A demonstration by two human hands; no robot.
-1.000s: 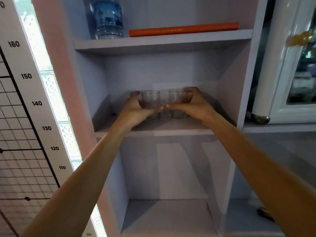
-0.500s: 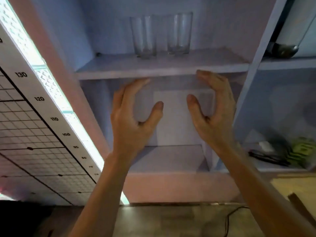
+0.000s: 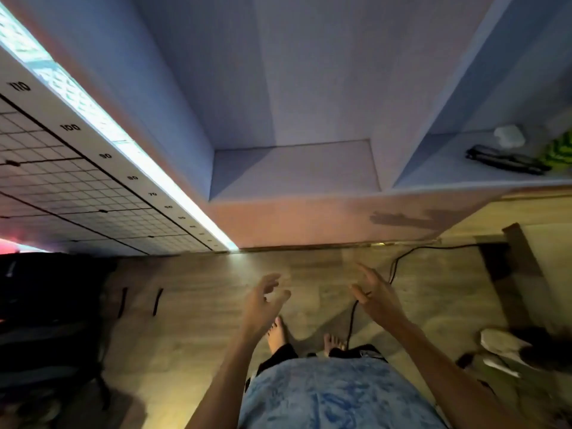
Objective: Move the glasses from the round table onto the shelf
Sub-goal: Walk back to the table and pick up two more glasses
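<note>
Though motion blurs both, the left hand (image 3: 262, 303) and right hand (image 3: 377, 295) hover with fingers loosely spread, holding nothing. Above and beyond them the shelf (image 3: 294, 168) is cut off past its lowest compartment, so the glasses cannot be seen.

Seen from overhead, a person wears a light blue shirt (image 3: 334, 397) mottled with darker blue streaks, filling the frame at six o'clock. Black trouser hems (image 3: 280, 352) show just beyond the shirt toward twelve o'clock, above two bare feet (image 3: 276, 332). The left forearm (image 3: 223, 382), at seven o'clock, and the right forearm (image 3: 439, 366), at five o'clock, are unsleeved, as are the left hand (image 3: 261, 305) and right hand (image 3: 379, 300). The fingers (image 3: 368, 277) are blurred.
</note>
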